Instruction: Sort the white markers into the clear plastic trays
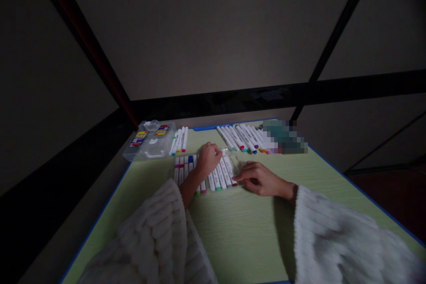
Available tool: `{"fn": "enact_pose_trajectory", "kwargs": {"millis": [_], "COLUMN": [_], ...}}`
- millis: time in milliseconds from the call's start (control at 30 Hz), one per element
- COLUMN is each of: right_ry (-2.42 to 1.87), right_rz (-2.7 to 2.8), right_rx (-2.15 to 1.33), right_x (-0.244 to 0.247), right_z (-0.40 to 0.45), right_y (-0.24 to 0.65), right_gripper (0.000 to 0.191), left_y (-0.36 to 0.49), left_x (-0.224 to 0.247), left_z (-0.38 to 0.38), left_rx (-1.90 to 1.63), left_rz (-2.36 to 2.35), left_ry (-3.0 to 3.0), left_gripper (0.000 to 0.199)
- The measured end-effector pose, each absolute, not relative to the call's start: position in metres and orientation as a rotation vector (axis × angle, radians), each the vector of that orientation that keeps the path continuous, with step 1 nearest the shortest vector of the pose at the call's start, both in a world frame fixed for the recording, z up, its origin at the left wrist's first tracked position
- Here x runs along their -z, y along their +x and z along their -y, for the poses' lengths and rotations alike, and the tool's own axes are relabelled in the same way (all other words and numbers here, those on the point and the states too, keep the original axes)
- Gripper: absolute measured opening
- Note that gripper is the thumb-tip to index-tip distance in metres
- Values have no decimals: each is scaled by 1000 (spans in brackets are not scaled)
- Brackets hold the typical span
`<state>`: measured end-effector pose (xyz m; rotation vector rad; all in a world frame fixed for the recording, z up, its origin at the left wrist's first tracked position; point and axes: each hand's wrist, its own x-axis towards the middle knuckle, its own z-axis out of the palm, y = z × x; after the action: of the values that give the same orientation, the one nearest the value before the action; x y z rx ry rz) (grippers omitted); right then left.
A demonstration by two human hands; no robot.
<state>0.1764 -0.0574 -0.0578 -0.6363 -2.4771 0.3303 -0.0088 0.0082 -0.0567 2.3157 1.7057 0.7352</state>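
Note:
A row of white markers [220,176] with coloured ends lies mid-table, with clear plastic showing around its edges. My left hand [209,158] reaches over this row and covers part of it. Its fingers are bent and closed near the far ends of the right-hand markers; whatever they grip is hidden. From the right, my right hand [260,179] rests by the row's end. Its index finger is stretched out and touches the near end of the dark-red-tipped marker [229,169], while the other fingers curl loosely, apart from the thumb.
Behind the row, several loose markers [239,136] lie side by side, next to a blurred-out greenish item [286,137]. A clear plastic case [156,142] stands at the back left, beside more markers [179,140]. The green tabletop [239,235] has a blue edge; a wall rises behind it.

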Motion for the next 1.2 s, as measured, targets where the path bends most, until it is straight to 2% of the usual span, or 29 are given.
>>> {"fn": "enact_pose_trajectory", "kwargs": {"millis": [1033,1200], "right_ry": [-608,-614], "right_rz": [2435,2455], "right_rx": [-336,-327], "right_x": [58,56], "right_z": [58,58], "right_y": [175,175], "right_gripper": [28,28], "left_y": [-9,-9], "left_x": [58,57], "left_z": [-6,-7], "left_rx": [-740,-709], "left_rz": [-1669,-1619], "left_ry": [2355,2391], "left_gripper": [11,17]}}
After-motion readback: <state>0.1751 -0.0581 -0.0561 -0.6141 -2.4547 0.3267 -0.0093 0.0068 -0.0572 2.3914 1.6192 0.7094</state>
